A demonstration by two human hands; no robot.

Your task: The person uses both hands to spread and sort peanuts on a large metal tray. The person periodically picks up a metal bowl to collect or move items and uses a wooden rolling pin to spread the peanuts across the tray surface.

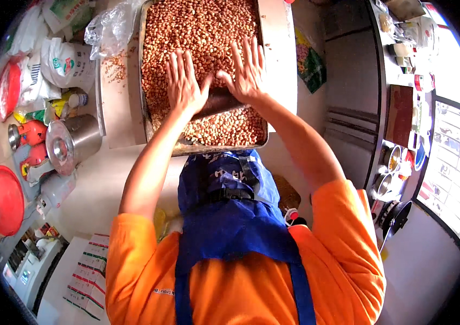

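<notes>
A large metal tray (261, 142) lies in front of me, full of reddish-brown peanuts (203, 30); the ones near its front edge look paler. My left hand (185, 81) rests flat on the peanuts left of the tray's middle, fingers stretched forward and thumb pointing inward. To its right, my right hand (247, 73) lies palm down in the same way, fingers spread. The two thumbs come close together. Just behind them shows a dark brown patch (219, 103); whether it is bare tray bottom or a separate thing, I cannot tell.
The tray stands on a pale table (119, 108) with scattered peanut skins. A clear plastic bag (112, 27) is at its left corner. Farther left are a steel pot (81, 142), a red basin (4, 200) and white bags (67, 62). A crowded shelf (398, 114) runs along the right.
</notes>
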